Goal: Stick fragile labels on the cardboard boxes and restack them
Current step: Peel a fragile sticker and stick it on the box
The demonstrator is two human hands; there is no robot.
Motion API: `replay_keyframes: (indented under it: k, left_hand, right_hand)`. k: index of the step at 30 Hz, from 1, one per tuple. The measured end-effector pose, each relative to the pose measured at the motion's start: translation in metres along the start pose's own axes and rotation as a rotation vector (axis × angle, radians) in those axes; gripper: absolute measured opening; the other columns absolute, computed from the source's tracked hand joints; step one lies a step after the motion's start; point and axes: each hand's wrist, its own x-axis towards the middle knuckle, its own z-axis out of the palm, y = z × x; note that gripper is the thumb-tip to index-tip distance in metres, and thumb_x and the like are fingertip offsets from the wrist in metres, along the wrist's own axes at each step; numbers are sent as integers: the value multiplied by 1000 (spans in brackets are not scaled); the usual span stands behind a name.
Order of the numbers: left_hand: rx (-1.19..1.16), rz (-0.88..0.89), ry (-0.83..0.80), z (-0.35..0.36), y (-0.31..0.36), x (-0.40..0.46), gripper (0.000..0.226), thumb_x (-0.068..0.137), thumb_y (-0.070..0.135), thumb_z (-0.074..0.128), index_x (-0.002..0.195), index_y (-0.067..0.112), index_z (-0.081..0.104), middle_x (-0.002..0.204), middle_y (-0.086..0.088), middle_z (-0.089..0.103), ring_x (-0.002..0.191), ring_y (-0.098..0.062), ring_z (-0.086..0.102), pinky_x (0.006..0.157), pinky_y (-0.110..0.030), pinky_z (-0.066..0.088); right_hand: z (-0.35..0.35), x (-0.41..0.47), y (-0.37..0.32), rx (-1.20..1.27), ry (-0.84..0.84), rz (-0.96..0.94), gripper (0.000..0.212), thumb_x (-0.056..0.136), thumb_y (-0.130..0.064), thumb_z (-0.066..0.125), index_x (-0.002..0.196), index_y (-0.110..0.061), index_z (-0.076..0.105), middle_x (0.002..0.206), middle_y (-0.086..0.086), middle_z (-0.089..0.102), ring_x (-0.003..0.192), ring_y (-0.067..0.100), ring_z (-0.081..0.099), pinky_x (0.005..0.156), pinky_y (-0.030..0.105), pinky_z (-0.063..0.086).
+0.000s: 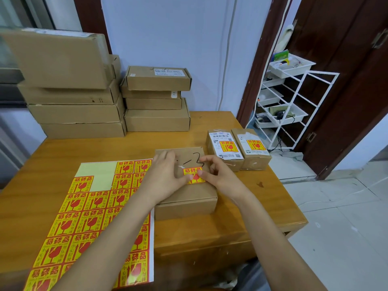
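- A flat brown cardboard box [186, 194] lies on the wooden worktop [247, 206], close to the person. It has a black squiggle drawn on top.
- A fragile label [194, 175] sits on the lid of this box. It is yellow and red, with a broken glass picture and red writing.
- The left hand [165, 177] lies spread on the lid, with its thumb pressing the label's left edge. Its fingers are straight and hold nothing.
- The right hand [220, 175] presses the label's right edge with a fingertip. Its other fingers are bent a little.
- A big sheet of labels [88, 217] lies on the worktop to the left, partly under the left arm.
- Two small boxes [238, 149] with labels already on them stand side by side, just behind the flat box.
- Two stacks of plain boxes [109, 99] stand at the back of the worktop.
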Motion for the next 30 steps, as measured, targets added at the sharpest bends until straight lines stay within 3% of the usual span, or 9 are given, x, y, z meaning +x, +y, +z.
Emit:
replay_keyframes:
  k: [6,12,16,18,19,21,25,30]
  left_hand:
    - [-55,27,-52,1,-7,-7,76,76,55,66,136,18,38,127,5,39,119,-13,32,98,-30,37]
    - [-80,44,-72,1,-9,-9,82,73,59,67,138,22,35,121,10,37,116,-9,30,94,-26,35]
    - [-295,-74,-47,3,-9,-5,69,71,57,61,129,22,45,109,11,43,112,-12,34,85,-24,31]
    - [-231,-56,18,7,-8,-5,61,78,48,68,128,20,47,109,9,45,110,-12,35,85,-24,31]
    - [-173,-32,46,9,-8,-5,62,78,47,69,128,19,47,111,8,46,109,-12,35,84,-23,31]
    - [-113,-10,63,10,-9,-5,66,76,48,70,129,18,45,115,5,48,110,-12,34,85,-23,31]
    - [-129,-11,-18,7,-12,-2,73,75,50,70,134,20,41,115,8,43,113,-12,33,90,-25,32]
    - [-163,-7,-106,1,-12,-1,73,76,46,71,136,23,37,112,12,36,111,-9,29,91,-24,31]
  right_hand:
    - [-10,-7,-3,31,-180,58,46,92,-15,58,133,-27,41,90,-2,46,83,7,49,78,17,48]
    - [-18,-11,-3,64,-303,128,63,91,-7,55,142,-35,31,102,-6,46,96,7,52,80,18,48]
    - [-11,-9,-8,75,-208,165,41,94,-23,53,131,-37,41,96,-8,49,92,9,53,80,22,45]
    - [1,-6,-11,24,-100,104,35,92,-32,57,125,-28,44,97,-12,52,90,5,52,76,14,43]
    - [7,-4,-8,-19,-50,56,38,89,-34,61,122,-26,44,104,-9,53,96,7,51,81,16,43]
    - [11,-2,-1,-35,-12,20,44,85,-32,67,121,-23,42,117,-2,51,106,10,49,91,20,42]
    - [7,-9,0,138,-105,69,46,90,-17,61,129,-21,38,106,-11,53,88,-4,53,73,8,45]
    - [5,-8,2,115,-143,92,46,90,-15,61,128,-29,39,110,-9,53,93,1,54,82,14,48]
